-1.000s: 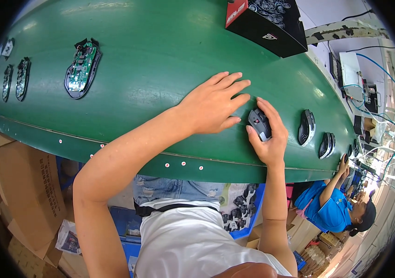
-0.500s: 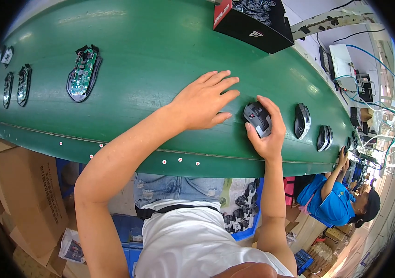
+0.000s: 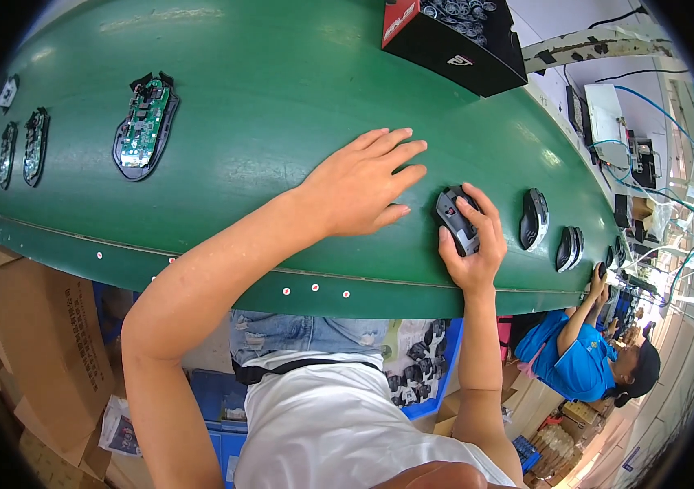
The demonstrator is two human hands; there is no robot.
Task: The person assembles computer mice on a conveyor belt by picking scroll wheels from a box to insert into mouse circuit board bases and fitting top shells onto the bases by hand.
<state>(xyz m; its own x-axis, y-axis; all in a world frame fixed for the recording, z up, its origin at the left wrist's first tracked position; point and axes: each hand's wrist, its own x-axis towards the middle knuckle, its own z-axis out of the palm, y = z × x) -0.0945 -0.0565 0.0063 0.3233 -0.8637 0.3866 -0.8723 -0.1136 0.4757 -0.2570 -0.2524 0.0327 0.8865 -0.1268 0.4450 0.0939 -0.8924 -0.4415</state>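
Note:
My left hand (image 3: 363, 183) lies over the green work surface (image 3: 249, 122) with its fingers stretched out and nothing in it. To its right, my right hand (image 3: 481, 244) grips a black and grey computer mouse (image 3: 451, 216). The thumb is at the mouse's near left edge and the fingers curl over its right side. Just beyond that hand another mouse (image 3: 534, 218) lies on the surface, with a pair of mice (image 3: 569, 248) farther right. On the left sits an opened mouse base with a green circuit board (image 3: 143, 130) exposed.
Several more circuit-board bases (image 3: 35, 147) line the far left. A black box (image 3: 457, 53) of small round parts stands at the back. Below the edge are a blue bin (image 3: 424, 359) of dark parts and a cardboard box (image 3: 46, 326). A co-worker (image 3: 583, 350) sits at right.
My right hand and the mouse have shifted slightly right and nearer, and its fingers now lie more over the mouse's top. My left hand stays spread, almost unmoved. The view has shifted a little.

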